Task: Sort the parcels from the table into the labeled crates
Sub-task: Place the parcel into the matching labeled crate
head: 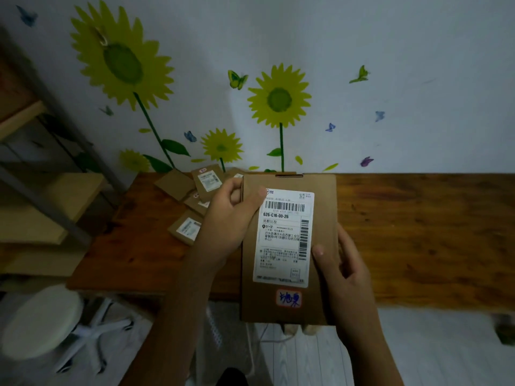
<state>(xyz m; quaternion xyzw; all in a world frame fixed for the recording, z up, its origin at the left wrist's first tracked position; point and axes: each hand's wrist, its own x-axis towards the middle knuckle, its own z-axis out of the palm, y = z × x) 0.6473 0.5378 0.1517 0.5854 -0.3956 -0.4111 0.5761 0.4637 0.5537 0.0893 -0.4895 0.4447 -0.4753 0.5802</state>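
Brown parcel (289, 246) held upright in both hands above the near edge of the wooden table (418, 232), white label facing up. Left hand (228, 215) gripping its upper left edge, right hand (345, 271) clasping the lower right side. Four small parcels (192, 201) heaped far left on the table.

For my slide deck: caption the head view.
Both hands, left and right, hold a labelled cardboard parcel above the wooden table.

Single head view, worn high, facing forward and down over the wooden table (418, 232) toward the flowered wall (390, 51). Very near: a held parcel (289, 246) fills mid-frame, wide-angle edges bend
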